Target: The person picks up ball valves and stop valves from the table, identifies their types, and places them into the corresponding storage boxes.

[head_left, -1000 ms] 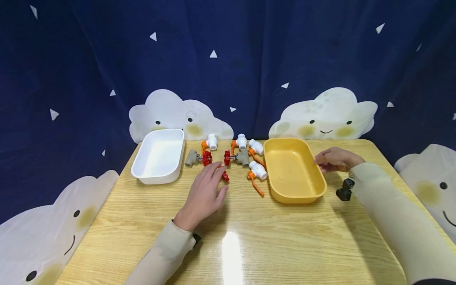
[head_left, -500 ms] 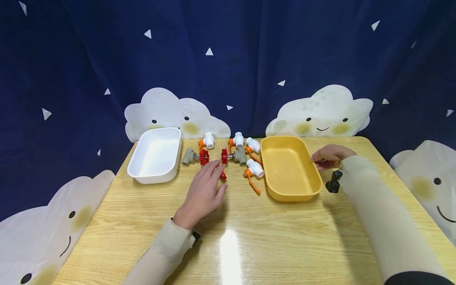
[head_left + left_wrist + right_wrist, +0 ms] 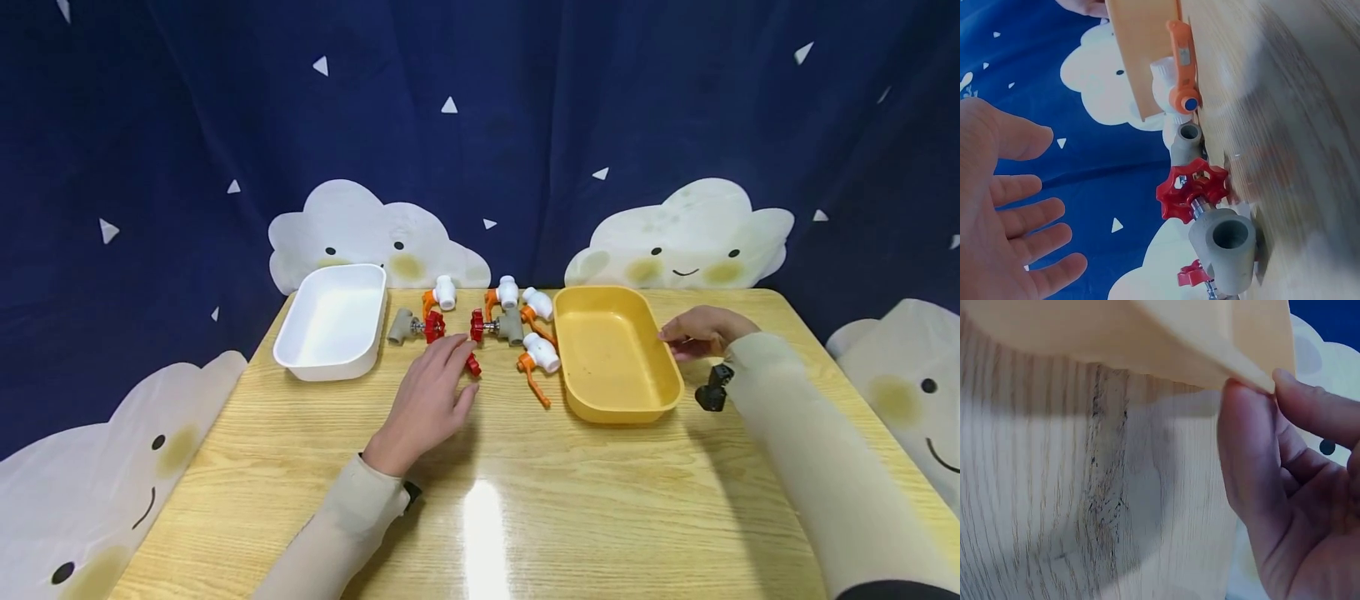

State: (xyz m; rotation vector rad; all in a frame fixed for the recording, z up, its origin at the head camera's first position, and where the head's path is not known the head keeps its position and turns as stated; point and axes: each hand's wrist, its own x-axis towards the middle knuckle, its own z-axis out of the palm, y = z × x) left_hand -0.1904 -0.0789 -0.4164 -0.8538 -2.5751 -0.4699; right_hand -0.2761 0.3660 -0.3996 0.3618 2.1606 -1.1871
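My left hand (image 3: 429, 398) hovers with fingers spread over a red-handled grey valve, which it mostly covers in the head view; the left wrist view shows that valve (image 3: 1225, 240) beside the hand (image 3: 1004, 212), untouched. Two more grey valves with red wheels, one at left (image 3: 402, 327) and one at right (image 3: 511, 327), lie beyond the fingertips. Several white valves with orange levers, among them a front one (image 3: 542, 353), lie left of the yellow basin (image 3: 615, 412). My right hand (image 3: 701, 328) pinches the basin's right rim between thumb and forefinger, as the right wrist view of that hand (image 3: 1310, 481) shows.
A white basin (image 3: 330, 371) stands at the table's back left. The wooden table (image 3: 585, 517) ends at a dark blue curtain (image 3: 510, 125) with white clouds. Two white valves (image 3: 445, 293) with orange levers lie near the back edge.
The head view has shifted slightly. Both hands keep nearly the same places; the right wrist sits a little closer to the yellow basin than a second ago.
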